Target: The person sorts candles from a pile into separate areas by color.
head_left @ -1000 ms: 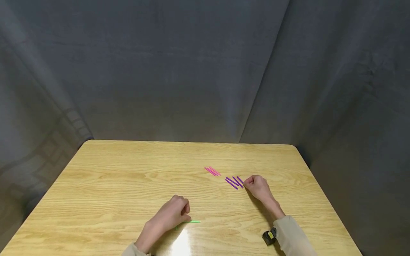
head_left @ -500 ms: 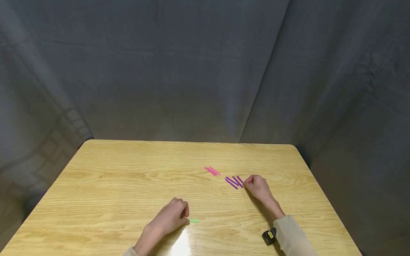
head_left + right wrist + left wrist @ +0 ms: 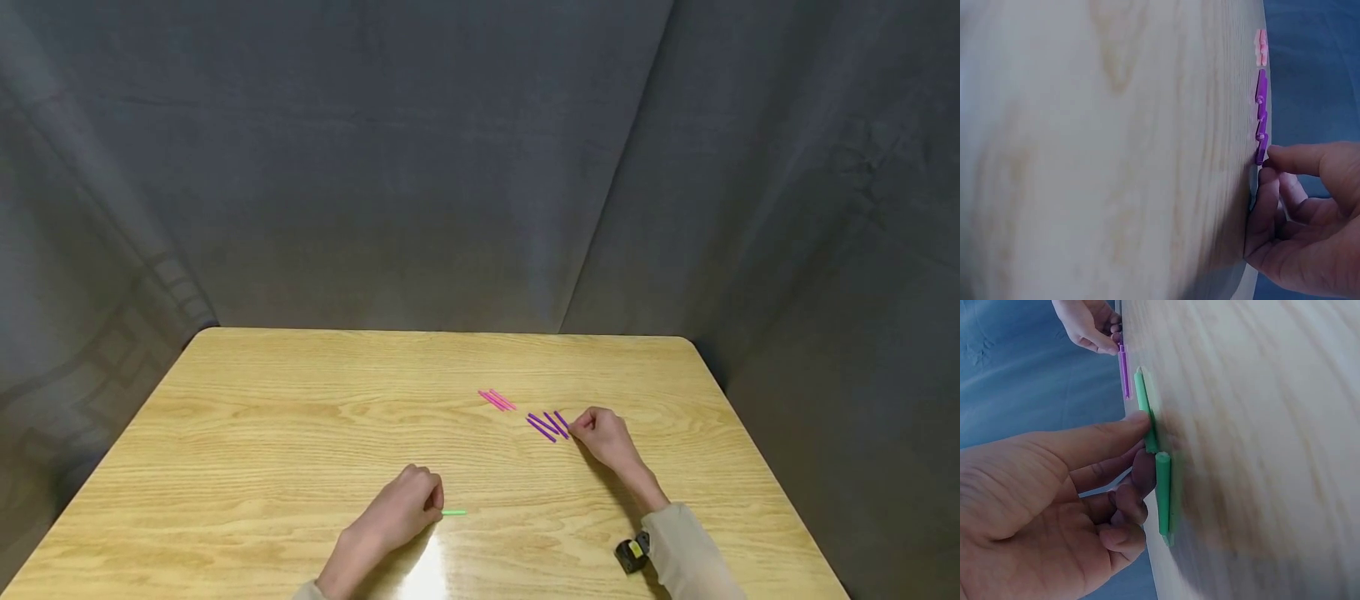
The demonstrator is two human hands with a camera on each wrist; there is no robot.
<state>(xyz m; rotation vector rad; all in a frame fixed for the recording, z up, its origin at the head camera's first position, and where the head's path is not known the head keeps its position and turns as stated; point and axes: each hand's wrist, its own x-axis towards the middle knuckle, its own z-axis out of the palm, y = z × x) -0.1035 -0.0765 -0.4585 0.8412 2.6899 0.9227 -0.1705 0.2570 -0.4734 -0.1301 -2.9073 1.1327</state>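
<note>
In the head view my left hand point(image 3: 405, 504) is low on the table, left of centre. Its thumb and forefinger pinch a thin green candle point(image 3: 1142, 394), which has a pale tip. Just beneath the fingertips in the left wrist view lies a second green candle point(image 3: 1163, 494), end to end with the first; from the head my hand hides it. Farther off, my right hand point(image 3: 605, 437) has curled fingers, thumb and forefinger at the near end of the rightmost purple candle point(image 3: 1262, 150). Several purple candles point(image 3: 542, 427) lie slanted beside it.
A few pink candles point(image 3: 495, 401) lie behind and left of the purple ones. A small black device point(image 3: 631, 555) with a yellow mark is at the right wrist. Grey curtains point(image 3: 375, 167) surround the wooden table point(image 3: 262, 417) at the back and sides.
My left hand has shifted slightly, and the green candle's visible end is a little farther back. A second bit of green under that hand has gone from sight. My right hand stays nearly still.
</note>
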